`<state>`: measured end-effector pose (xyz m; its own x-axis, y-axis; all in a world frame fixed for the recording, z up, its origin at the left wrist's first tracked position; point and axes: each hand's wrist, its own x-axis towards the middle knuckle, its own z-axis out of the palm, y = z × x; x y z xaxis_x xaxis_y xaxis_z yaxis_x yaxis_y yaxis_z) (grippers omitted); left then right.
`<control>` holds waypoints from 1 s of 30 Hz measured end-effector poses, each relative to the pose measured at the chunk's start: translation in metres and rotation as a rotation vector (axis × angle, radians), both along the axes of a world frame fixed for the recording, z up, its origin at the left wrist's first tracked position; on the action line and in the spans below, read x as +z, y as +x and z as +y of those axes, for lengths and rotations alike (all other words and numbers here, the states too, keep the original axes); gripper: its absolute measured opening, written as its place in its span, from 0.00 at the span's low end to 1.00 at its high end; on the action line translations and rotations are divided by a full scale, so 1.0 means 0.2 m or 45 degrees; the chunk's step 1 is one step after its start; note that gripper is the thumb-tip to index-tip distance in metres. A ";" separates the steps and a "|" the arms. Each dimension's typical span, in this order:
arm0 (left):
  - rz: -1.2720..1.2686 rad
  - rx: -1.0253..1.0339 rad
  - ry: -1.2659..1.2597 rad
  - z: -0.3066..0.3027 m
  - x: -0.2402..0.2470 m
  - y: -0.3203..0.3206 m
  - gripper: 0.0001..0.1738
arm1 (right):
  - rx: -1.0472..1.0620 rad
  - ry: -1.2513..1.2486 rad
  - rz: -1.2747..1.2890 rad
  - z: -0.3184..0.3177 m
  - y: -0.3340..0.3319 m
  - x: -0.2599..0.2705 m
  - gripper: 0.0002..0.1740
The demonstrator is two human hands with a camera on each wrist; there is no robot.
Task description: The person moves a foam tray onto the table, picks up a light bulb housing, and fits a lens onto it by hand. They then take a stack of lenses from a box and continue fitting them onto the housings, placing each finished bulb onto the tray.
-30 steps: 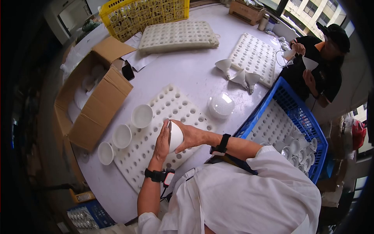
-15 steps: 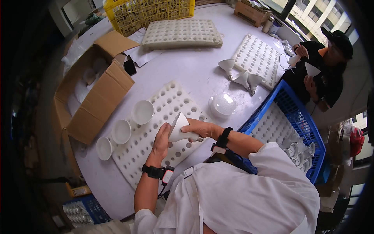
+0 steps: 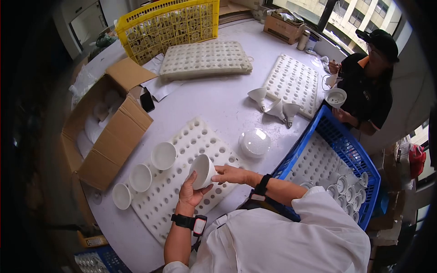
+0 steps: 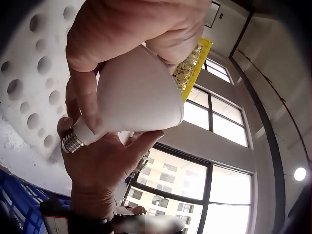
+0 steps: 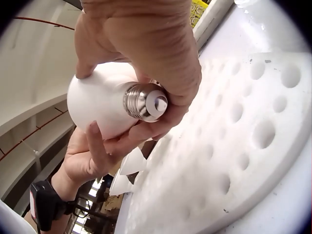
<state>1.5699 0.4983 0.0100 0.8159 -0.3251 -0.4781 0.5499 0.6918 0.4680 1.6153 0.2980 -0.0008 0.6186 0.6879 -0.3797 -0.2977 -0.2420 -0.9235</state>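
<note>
A white cone-shaped lamp housing [image 3: 201, 171] with a metal screw base [image 5: 145, 102] is held in both hands above the perforated foam board [image 3: 214, 141]. In the head view its open mouth tilts up and to the left. My left hand [image 3: 191, 194] grips the cone's side, thumb near the rim. My right hand [image 3: 233, 174] holds it from the other side; in the right wrist view its fingers wrap near the neck and screw base. Three white cups [image 3: 164, 156] line the board's left edge. Right of the board lies a clear domed lens [image 3: 255, 143].
An open cardboard box [image 3: 116, 141] stands left, a blue crate [image 3: 334, 168] with lamp parts right. Three lamp housings [image 3: 274, 109] lie by another foam board [image 3: 293, 84]. At the back are stacked boards [image 3: 207, 59] and a yellow crate [image 3: 168, 29]. A person [image 3: 368, 86] sits at right holding a housing.
The lamp housing turned in my hands: its mouth faced left against my left palm, and now it opens upward. My left hand shifted below the rim. The other person's housing turned too.
</note>
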 end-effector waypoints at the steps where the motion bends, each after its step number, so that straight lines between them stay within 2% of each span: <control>1: 0.025 0.057 0.002 0.00 0.00 0.01 0.33 | 0.078 -0.030 -0.179 -0.01 0.00 0.02 0.48; 2: 0.040 0.053 0.009 0.01 0.00 0.01 0.33 | 0.075 -0.024 -0.164 -0.03 -0.01 0.00 0.48; 3: -0.080 0.064 0.062 0.02 -0.01 0.02 0.33 | 0.026 -0.066 -0.274 -0.05 -0.01 -0.05 0.50; 4: -0.217 0.071 0.112 0.03 -0.01 0.04 0.33 | -0.026 -0.111 -0.401 -0.09 0.00 -0.09 0.53; 5: -0.244 0.195 0.172 0.03 -0.06 0.07 0.33 | 0.088 -0.361 -0.773 -0.14 0.00 -0.13 0.55; 6: -0.245 0.181 0.174 0.04 -0.05 0.09 0.33 | 0.075 -0.363 -0.772 -0.14 -0.02 -0.11 0.55; 8: -0.246 0.429 0.268 0.04 -0.04 0.15 0.32 | 0.569 -1.137 -1.143 -0.14 -0.06 -0.09 0.57; 9: -0.291 0.472 0.360 0.04 -0.06 0.20 0.32 | 0.566 -1.153 -1.180 -0.13 -0.09 -0.15 0.55; 10: -0.284 0.461 0.357 0.02 -0.05 0.24 0.32 | 0.562 -1.158 -1.167 -0.13 -0.09 -0.19 0.55; 12: -0.270 0.653 0.485 -0.01 -0.05 0.32 0.32 | 0.533 -1.070 -1.251 -0.12 -0.12 -0.28 0.52; 13: -0.255 0.627 0.484 -0.01 -0.06 0.38 0.32 | 0.539 -1.019 -1.279 -0.12 -0.14 -0.27 0.46; 14: -0.228 0.603 0.544 -0.01 -0.07 0.44 0.33 | 0.533 -1.030 -1.243 -0.13 -0.16 -0.29 0.46; 16: -0.202 0.562 0.606 -0.03 -0.13 0.45 0.33 | 0.523 -0.913 -1.433 -0.12 -0.16 -0.32 0.41; 17: -0.139 0.619 0.654 -0.05 -0.17 0.50 0.33 | 0.441 -0.858 -1.489 -0.11 -0.18 -0.36 0.36; 18: -0.086 0.687 0.705 -0.05 -0.18 0.57 0.34 | 0.533 -0.882 -1.539 -0.10 -0.16 -0.35 0.34; 23: -0.073 0.796 0.740 -0.07 -0.21 0.69 0.36 | 0.413 -0.788 -1.588 -0.06 -0.19 -0.41 0.30; 24: -0.072 0.790 0.743 -0.08 -0.23 0.69 0.36 | 0.408 -0.788 -1.583 -0.06 -0.19 -0.38 0.30; 26: 0.043 0.849 0.787 -0.08 -0.25 0.72 0.35 | 0.486 -0.774 -1.328 -0.07 -0.14 -0.23 0.29; 27: 0.040 0.850 0.787 -0.10 -0.24 0.74 0.35 | 0.485 -0.774 -1.332 -0.08 -0.08 -0.22 0.29; 29: 0.104 0.851 0.853 -0.12 -0.23 0.70 0.34 | -0.122 -0.466 -0.880 -0.05 0.00 -0.22 0.30; 30: 0.106 0.856 0.854 -0.12 -0.24 0.71 0.34 | -0.251 -0.460 -0.790 -0.04 0.08 -0.19 0.30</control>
<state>1.7116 0.4738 -0.0374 0.6869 0.5630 -0.4596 0.1845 0.4767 0.8595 1.6306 0.2908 -0.0380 0.8919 0.4406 -0.1020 0.1836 -0.5587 -0.8088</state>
